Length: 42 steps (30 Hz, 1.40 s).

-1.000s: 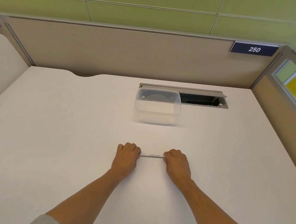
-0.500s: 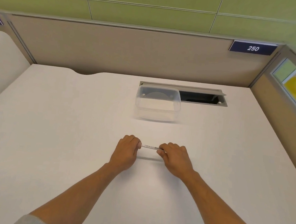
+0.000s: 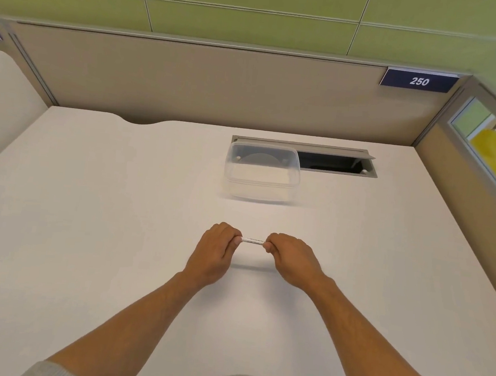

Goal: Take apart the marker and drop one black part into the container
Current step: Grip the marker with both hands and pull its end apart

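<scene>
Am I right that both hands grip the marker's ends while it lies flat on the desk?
Not quite. Head view: the left hand and right hand do grip the ends of the marker, but it is held above the desk, with its shadow underneath.

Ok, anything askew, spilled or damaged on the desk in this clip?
Nothing damaged or spilled. The left hand and right hand hold the marker level above the desk. The one mild oddity: the clear container sits partly over the desk's open cable hatch, though it looks upright.
</scene>
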Each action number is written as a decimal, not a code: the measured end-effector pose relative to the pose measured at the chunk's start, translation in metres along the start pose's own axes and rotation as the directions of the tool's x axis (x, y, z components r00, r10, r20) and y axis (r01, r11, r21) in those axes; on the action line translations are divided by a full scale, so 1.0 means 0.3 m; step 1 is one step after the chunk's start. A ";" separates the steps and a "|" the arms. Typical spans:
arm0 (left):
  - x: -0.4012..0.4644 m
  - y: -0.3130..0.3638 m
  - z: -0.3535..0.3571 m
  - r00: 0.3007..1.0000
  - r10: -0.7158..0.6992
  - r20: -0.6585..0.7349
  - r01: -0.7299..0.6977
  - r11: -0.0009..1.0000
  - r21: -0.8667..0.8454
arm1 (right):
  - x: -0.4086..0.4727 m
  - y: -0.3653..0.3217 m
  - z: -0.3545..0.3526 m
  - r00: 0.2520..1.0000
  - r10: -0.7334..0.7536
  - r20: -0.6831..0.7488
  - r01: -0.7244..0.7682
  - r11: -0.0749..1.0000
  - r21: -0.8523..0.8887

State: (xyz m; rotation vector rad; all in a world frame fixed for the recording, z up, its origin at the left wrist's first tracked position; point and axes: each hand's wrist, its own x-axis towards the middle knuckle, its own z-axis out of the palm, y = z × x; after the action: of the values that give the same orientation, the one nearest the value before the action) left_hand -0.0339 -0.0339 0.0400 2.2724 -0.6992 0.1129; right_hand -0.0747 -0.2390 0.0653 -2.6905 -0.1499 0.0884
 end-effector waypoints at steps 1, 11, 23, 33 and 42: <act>0.001 0.001 -0.002 1.000 0.004 -0.017 -0.004 1.000 -0.002 | 0.000 -0.003 -0.001 1.000 0.005 0.009 -0.005 1.000 -0.002; 0.007 0.009 -0.001 0.998 -0.017 -0.054 0.019 0.999 0.033 | -0.007 -0.020 0.000 0.996 -0.047 -0.073 0.042 0.997 -0.066; 0.031 0.063 -0.007 0.947 -0.305 0.099 0.318 0.934 -0.162 | -0.014 -0.025 0.024 0.972 -0.078 -0.222 0.038 0.983 -0.180; 0.068 0.088 -0.030 0.735 -0.600 0.316 0.677 0.669 -0.306 | -0.024 -0.033 0.029 0.952 -0.100 -0.289 0.038 0.977 -0.211; 0.031 0.070 -0.045 0.834 -0.482 0.269 0.552 0.709 -0.439 | -0.032 -0.010 0.026 0.954 -0.030 -0.298 -0.010 0.991 -0.134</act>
State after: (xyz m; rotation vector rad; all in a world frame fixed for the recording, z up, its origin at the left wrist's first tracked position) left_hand -0.0352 -0.0410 0.0658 1.8823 -0.0922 -0.4553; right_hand -0.0853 -0.2341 0.0598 -2.7957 -0.0770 -0.3447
